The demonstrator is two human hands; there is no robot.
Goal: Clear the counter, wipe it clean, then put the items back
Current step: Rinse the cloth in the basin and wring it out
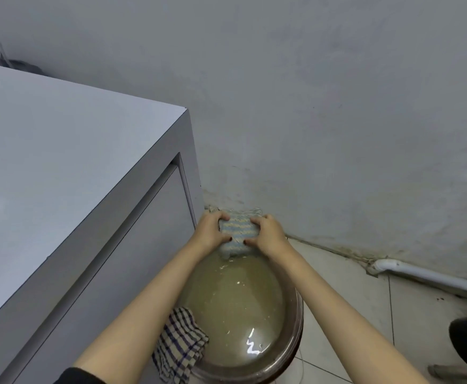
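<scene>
The left hand (211, 231) and the right hand (268, 234) both clutch a bunched blue-and-white striped knitted cloth (237, 232), fingers curled over its top and thumbs pinching its near edge. The cloth sits between the two hands, its lower end hanging just above the murky yellowish water (235, 303) in a round metal basin (296, 328) below the grip. A dark-checked beige cloth (179, 345) drapes over the basin's rim under the left forearm. The pale grey counter (60, 162) stands left of the hands.
</scene>
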